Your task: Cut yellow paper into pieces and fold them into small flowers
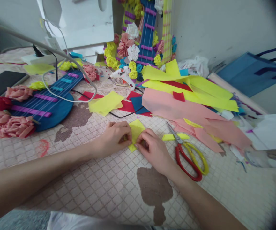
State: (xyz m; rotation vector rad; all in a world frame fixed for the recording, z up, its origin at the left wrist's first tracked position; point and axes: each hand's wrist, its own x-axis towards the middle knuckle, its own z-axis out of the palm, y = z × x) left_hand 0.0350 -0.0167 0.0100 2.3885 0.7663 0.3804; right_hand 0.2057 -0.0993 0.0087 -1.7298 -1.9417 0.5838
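Observation:
A small yellow paper square (136,128) lies on the patterned tablecloth between my hands, its near part creased or folded. My left hand (118,135) pinches its left side, with the fingers curled. From the right, my right hand (152,147) pinches the paper near its lower corner. The fingertips hide part of the folded edge. Just right of my right hand rest scissors (187,151) with one red and one yellow handle, and a narrow yellow strip (175,137) lies by their blades.
Left stands a blue paper guitar (54,95) with paper roses. Behind my hands are loose yellow sheets (106,103), a white glue gun (123,76) and its black cord. Pink sheets (176,102) and yellow sheets (188,81) pile at right. A white cable (96,91) arches over the guitar.

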